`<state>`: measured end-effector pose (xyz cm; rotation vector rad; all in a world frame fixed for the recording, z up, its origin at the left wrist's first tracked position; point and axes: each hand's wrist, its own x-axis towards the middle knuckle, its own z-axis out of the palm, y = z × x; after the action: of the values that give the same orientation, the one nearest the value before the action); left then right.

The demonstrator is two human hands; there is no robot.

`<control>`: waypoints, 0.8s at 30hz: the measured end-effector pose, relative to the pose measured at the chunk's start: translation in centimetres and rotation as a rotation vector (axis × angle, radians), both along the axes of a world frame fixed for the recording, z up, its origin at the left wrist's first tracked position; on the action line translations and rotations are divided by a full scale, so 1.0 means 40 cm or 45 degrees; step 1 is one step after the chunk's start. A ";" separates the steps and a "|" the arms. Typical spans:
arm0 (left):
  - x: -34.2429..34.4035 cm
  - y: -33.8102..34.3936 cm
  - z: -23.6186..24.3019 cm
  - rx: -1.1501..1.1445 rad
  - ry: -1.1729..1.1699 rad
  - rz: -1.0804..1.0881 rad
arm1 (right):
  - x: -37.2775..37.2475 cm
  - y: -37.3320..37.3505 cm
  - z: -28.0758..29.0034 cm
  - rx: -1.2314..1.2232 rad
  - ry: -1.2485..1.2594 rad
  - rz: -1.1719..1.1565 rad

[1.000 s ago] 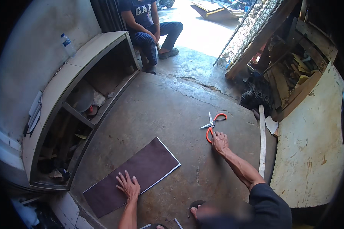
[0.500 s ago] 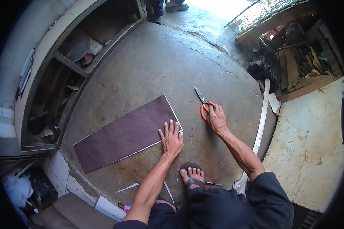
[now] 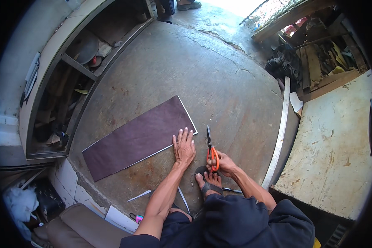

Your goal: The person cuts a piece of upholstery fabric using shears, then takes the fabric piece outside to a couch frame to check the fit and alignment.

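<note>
A long dark maroon sheet with pale edges lies slanted on the concrete floor; whether it is leather or another material I cannot tell. My left hand rests flat on its near right corner, fingers extended. In my right hand, just above my sandalled foot, are scissors with orange handles. Their dark blades are together and point away from me, to the right of the sheet. My fingers are wrapped round the handles.
Thin white offcuts and a pen lie near my feet. An open cabinet runs along the left. On the right are a long pale strip, a worn board and piled scraps. Another person's foot shows at the far edge.
My right hand has lifted the scissors off the floor and drawn them toward me, turning the blades more upright in view. My left hand stays on the sheet.
</note>
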<state>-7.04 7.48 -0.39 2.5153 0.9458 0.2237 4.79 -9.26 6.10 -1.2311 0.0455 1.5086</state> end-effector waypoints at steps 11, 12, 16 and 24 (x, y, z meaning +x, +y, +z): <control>0.016 0.008 0.006 0.021 -0.038 0.078 | -0.026 0.020 -0.062 0.054 0.347 -0.181; 0.025 0.010 0.015 -0.024 -0.078 0.106 | -0.025 0.019 -0.057 0.078 0.361 -0.157; 0.069 0.029 0.032 -0.009 -0.100 0.233 | -0.038 0.030 -0.032 0.153 0.391 -0.180; 0.092 0.032 -0.022 0.170 -0.063 0.184 | -0.075 0.066 -0.016 0.192 0.504 -0.294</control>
<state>-3.38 8.74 -1.28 2.5497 1.1281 0.4043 1.79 -6.62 5.47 -0.7658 0.3195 1.5004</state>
